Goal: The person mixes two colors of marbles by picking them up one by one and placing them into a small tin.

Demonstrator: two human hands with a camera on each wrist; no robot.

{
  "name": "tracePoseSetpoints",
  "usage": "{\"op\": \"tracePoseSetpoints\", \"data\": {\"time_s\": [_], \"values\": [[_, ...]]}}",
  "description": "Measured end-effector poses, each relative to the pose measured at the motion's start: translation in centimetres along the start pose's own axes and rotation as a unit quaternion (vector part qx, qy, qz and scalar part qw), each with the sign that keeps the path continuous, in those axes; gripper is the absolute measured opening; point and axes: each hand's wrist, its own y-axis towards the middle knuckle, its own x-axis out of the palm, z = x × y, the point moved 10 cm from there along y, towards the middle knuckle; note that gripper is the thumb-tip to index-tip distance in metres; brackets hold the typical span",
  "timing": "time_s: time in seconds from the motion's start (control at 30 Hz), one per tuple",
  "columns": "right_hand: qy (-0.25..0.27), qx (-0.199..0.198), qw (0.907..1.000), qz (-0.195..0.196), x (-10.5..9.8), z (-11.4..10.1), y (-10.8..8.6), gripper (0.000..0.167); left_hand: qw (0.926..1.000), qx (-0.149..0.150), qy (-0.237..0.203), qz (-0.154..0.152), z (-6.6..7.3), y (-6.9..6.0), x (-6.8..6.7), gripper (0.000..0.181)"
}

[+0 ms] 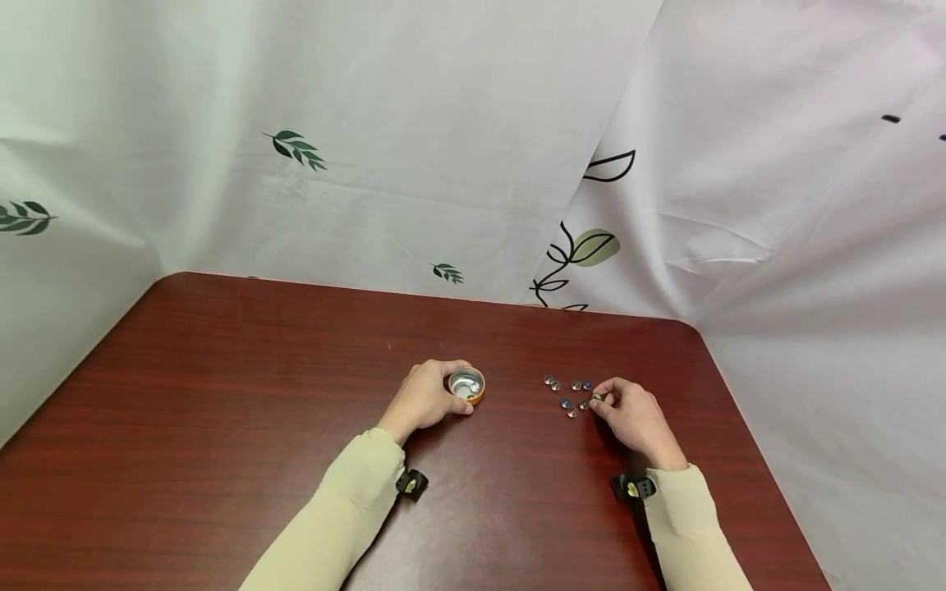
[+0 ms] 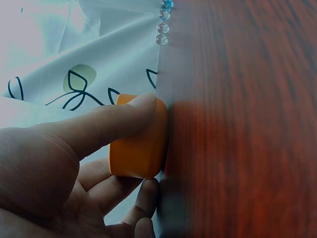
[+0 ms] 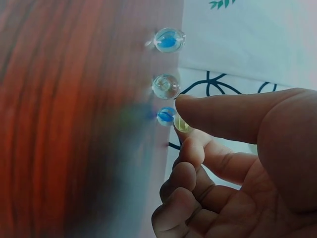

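Observation:
My left hand (image 1: 426, 396) grips a small round orange cup (image 1: 478, 400) by its sides, thumb on the near side and fingers on the far side. The cup stands upright on the table, its shiny silvery inside facing up; what lies in it is too small to tell. In the left wrist view its orange wall (image 2: 136, 148) shows between thumb and fingers. My right hand (image 1: 632, 417) pinches a yellowish glass marble (image 3: 183, 124) between thumb and index finger. Close by on the table lie several glass marbles, among them a clear one (image 3: 166, 86) and a blue one (image 3: 169, 40).
The marbles (image 1: 576, 386) lie in a loose group between the cup and my right hand. All this sits on a dark red wooden table (image 1: 222, 427). White cloth (image 1: 414, 148) with leaf prints hangs behind the table and along its sides.

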Motion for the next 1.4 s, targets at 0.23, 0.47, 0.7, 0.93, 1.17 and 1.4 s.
{"op": "tracePoseSetpoints", "data": {"time_s": [0.23,0.47,0.7,0.93,1.17,1.4], "values": [[-0.002,-0.005,1.0,0.003,-0.2,-0.7,0.0,0.009,1.0,0.003,0.002,-0.001,0.1,0.0,0.1,0.059],[0.001,-0.017,0.9998,0.008,-0.5,-1.6,0.0,0.01,1.0,0.002,0.001,0.0,0.0,0.0,0.0,0.059],[-0.003,-0.024,0.9996,0.014,-0.7,-2.3,0.0,0.008,1.0,0.005,0.001,-0.002,0.1,-0.1,0.0,0.058],[-0.001,-0.035,0.9992,0.017,-0.5,-3.1,0.2,0.008,1.0,0.003,0.002,0.002,0.0,0.0,0.0,0.059],[0.002,-0.032,0.9994,0.016,-0.1,-3.7,0.5,0.008,1.0,0.005,0.005,0.001,0.1,-0.1,0.0,0.058],[0.005,-0.041,0.999,0.016,0.2,-4.7,0.5,0.007,0.9999,0.01,0.012,0.001,0.1,0.0,0.0,0.057]]}}
